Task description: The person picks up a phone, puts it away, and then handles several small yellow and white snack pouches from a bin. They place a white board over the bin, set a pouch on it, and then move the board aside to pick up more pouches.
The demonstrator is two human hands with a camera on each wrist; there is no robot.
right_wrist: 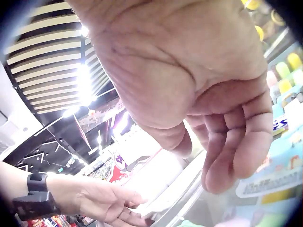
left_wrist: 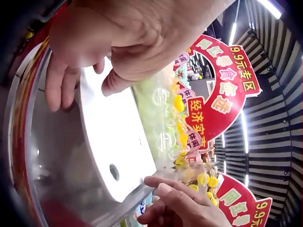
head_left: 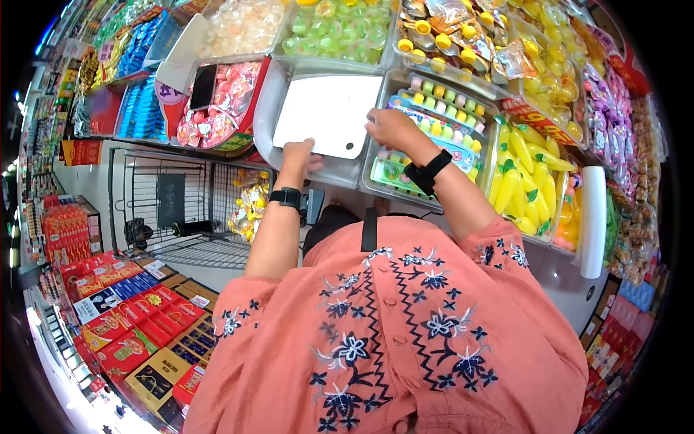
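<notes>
A thin white board (head_left: 329, 108) with rounded corners and a dark hole near one corner lies over a clear bin (head_left: 347, 173). My left hand (head_left: 298, 158) pinches its near left edge, the thumb on the upper face and the fingers spread below, as the left wrist view (left_wrist: 118, 42) shows. At the right edge, my right hand (head_left: 397, 134) holds the board with bent fingers, the fingertips right at the rim. In the right wrist view the palm and curled fingers (right_wrist: 227, 146) hide most of the board.
Right of the board stands a bin of pastel candy packs (head_left: 434, 123), then yellow banana-shaped packs (head_left: 528, 173). On the left, a dark phone (head_left: 204, 87) lies on pink packets (head_left: 231, 94). Green jelly cups (head_left: 336, 36) sit behind. A wire cart (head_left: 170, 206) stands at lower left.
</notes>
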